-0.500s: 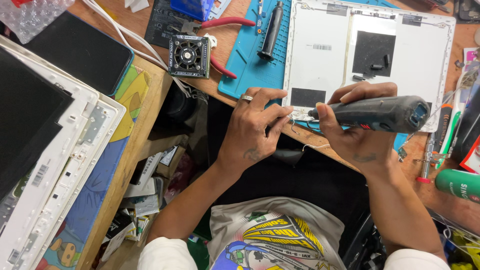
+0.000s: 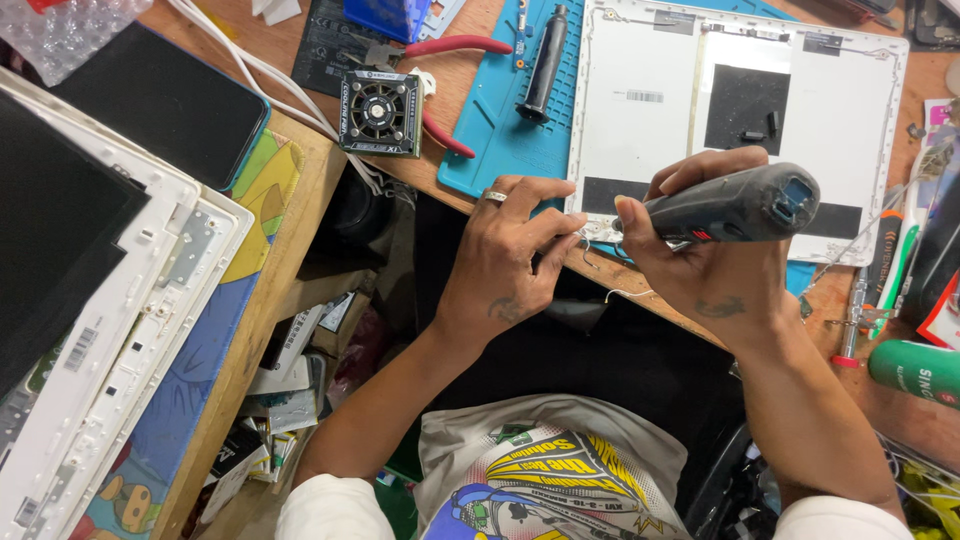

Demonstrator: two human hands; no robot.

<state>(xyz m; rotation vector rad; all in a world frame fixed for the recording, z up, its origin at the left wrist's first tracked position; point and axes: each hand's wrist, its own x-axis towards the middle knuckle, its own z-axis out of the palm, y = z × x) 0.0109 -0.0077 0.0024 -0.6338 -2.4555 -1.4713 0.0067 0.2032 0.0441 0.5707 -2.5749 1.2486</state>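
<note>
My right hand (image 2: 715, 270) grips a dark grey electric screwdriver (image 2: 735, 205), its tip pointing left at the near-left corner of a white laptop lid panel (image 2: 665, 115) lying on a blue work mat (image 2: 505, 135). My left hand (image 2: 510, 260), with a ring on one finger, rests at the table edge with its fingertips pinched at that same corner beside thin white wires (image 2: 610, 290). What the fingers pinch is too small to make out.
A small black cooling fan (image 2: 378, 112), red-handled pliers (image 2: 445, 85) and a black cylindrical tool (image 2: 545, 65) lie at the back. A white laptop base (image 2: 130, 330) and a dark tablet (image 2: 160, 100) sit on the left table. Pens and a green can (image 2: 915, 370) crowd the right.
Both hands stay at the panel's corner. The screwdriver has tilted slightly and the left fingers have drawn closer to its tip.
</note>
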